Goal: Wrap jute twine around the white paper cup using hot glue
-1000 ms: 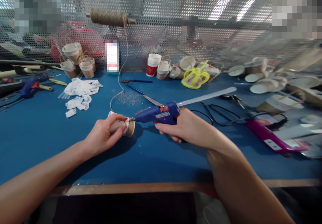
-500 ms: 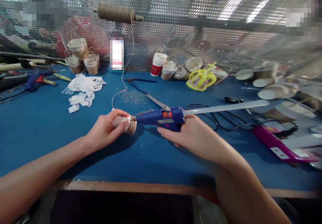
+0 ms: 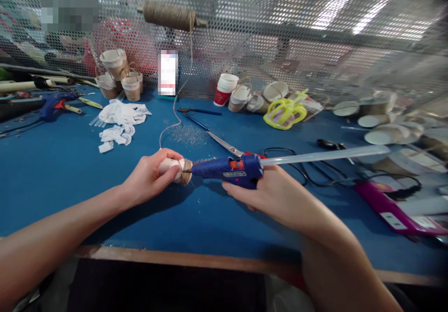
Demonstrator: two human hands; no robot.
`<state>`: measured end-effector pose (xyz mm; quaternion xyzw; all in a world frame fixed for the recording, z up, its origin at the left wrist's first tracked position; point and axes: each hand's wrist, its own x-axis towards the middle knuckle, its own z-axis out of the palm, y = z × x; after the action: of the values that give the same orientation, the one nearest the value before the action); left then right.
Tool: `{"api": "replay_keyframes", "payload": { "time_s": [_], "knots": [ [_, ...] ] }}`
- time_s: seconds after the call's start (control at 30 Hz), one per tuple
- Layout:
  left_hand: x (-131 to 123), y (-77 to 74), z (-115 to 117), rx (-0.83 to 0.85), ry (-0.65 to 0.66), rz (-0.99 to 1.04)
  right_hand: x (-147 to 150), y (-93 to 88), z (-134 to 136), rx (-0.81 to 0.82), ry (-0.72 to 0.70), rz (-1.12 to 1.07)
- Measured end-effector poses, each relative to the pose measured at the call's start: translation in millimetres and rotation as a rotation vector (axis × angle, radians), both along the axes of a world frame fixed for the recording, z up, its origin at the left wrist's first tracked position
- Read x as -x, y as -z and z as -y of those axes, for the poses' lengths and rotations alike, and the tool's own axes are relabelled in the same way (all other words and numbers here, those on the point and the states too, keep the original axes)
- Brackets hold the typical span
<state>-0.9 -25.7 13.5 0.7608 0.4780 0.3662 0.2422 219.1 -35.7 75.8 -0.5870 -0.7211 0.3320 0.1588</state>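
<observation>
My left hand [image 3: 149, 176] is closed around a small white paper cup [image 3: 168, 164], lying on its side just over the table. Brown twine [image 3: 187, 166] is wound around one end of the cup. My right hand [image 3: 273, 188] grips a blue hot glue gun [image 3: 241, 171] with its red light on. The nozzle tip is at the twine-wrapped end; whether it touches cannot be made out. A long clear glue stick [image 3: 325, 154] sticks out of the gun's back. A strand of twine [image 3: 175, 111] runs from the hanging twine roll [image 3: 168, 16] down to my left hand.
Scissors [image 3: 222, 141] and pliers [image 3: 201, 111] lie beyond my hands. Twine-wrapped cups [image 3: 131, 89] and white scraps [image 3: 122, 113] are at left. Stacked paper cups [image 3: 226, 88] and a yellow basket-like frame [image 3: 285, 116] stand at the back. A purple power strip [image 3: 385, 209] lies at right.
The camera view has shifted slightly, so the scene sits a little further right. Both hands keep their holds on the cup and glue gun, and the nozzle stays at the twine.
</observation>
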Motion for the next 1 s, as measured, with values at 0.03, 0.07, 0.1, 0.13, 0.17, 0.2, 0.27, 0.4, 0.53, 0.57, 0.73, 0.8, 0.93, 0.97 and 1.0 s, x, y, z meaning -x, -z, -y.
{"api": "replay_keyframes", "payload": {
  "time_s": [0.03,0.07,0.1,0.13,0.17,0.2,0.27,0.4,0.53,0.57,0.73,0.8,0.93,0.97,1.0],
  "knots": [
    [0.1,0.4,-0.1,-0.003,-0.001,0.000,-1.2,-0.6,-0.6,0.031,-0.005,0.005],
    [0.2,0.8,-0.2,-0.003,-0.002,0.000,-2.9,-1.3,-1.6,0.066,-0.010,0.017],
    [0.3,1.2,-0.2,-0.001,-0.006,-0.001,-4.9,-2.2,-3.0,0.095,-0.012,0.027],
    [0.4,1.7,-0.3,0.003,-0.011,-0.001,-7.3,-3.0,-5.0,0.113,-0.012,0.027],
    [0.5,2.3,-0.4,0.006,-0.017,-0.003,-10.0,-3.6,-7.7,0.119,-0.010,0.005],
    [0.6,2.8,-0.5,0.009,-0.024,-0.007,-12.9,-3.6,-11.1,0.116,-0.007,-0.045],
    [0.9,3.7,-0.5,0.009,-0.034,-0.023,-19.2,-1.6,-20.6,0.087,0.018,-0.213],
    [0.8,4.4,-0.4,-0.003,-0.017,-0.045,-30.6,9.6,-48.5,-0.025,0.273,-0.433],
    [1.0,4.4,-0.7,-0.019,0.006,-0.068,-37.7,21.7,-79.6,-0.142,0.416,-0.193],
    [1.3,4.4,-0.6,-0.019,0.013,-0.076,-38.9,24.5,-86.8,-0.142,0.431,-0.146],
    [2.1,5.8,1.2,-0.037,0.034,-0.088,-43.8,39.9,-118.3,-0.098,0.530,0.117],
    [1.6,6.5,2.2,-0.055,0.051,-0.090,-44.5,44.5,-126.3,-0.120,0.566,0.214],
    [-0.2,7.4,4.2,-0.103,0.072,-0.095,-37.3,42.4,-124.7,-0.200,0.611,0.327],
    [-0.6,7.5,4.8,-0.124,0.085,-0.092,-32.5,39.3,-119.8,-0.221,0.592,0.328],
    [-0.8,7.5,5.6,-0.154,0.103,-0.085,-26.4,35.8,-113.3,-0.237,0.554,0.315]
  ]
}}
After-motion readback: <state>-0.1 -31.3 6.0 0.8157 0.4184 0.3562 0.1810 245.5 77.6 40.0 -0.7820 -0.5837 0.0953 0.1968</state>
